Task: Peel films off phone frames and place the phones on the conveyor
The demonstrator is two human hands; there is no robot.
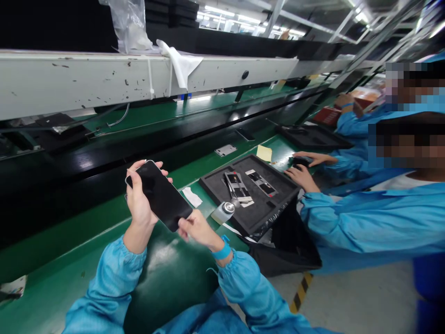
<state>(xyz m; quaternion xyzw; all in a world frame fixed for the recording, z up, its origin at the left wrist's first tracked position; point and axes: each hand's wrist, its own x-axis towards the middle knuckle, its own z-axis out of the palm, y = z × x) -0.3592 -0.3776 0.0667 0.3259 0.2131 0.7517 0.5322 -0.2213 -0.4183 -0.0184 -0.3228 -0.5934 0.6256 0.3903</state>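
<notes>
Above the green bench I hold a smartphone (163, 197) with a dark screen and a pale frame, tilted with its screen toward me. My left hand (141, 195) wraps round its upper left end, thumb on the front edge and fingertips showing behind the far edge. At the lower right corner, my right hand (198, 228) pinches the phone between thumb and fingers. A blue band circles my right wrist. Close to the right hand stand a pump bottle (222, 213) with a metal top and a crumpled white wipe (192, 197).
Right of the bottle, a black foam tray (212, 182) holds several flat phone parts (239, 188). Beyond it lie a yellow note pad (264, 153), a silver plate (225, 150) and a dark conveyor belt (139, 148). Co-workers in blue sleeves (347, 222) sit at the right.
</notes>
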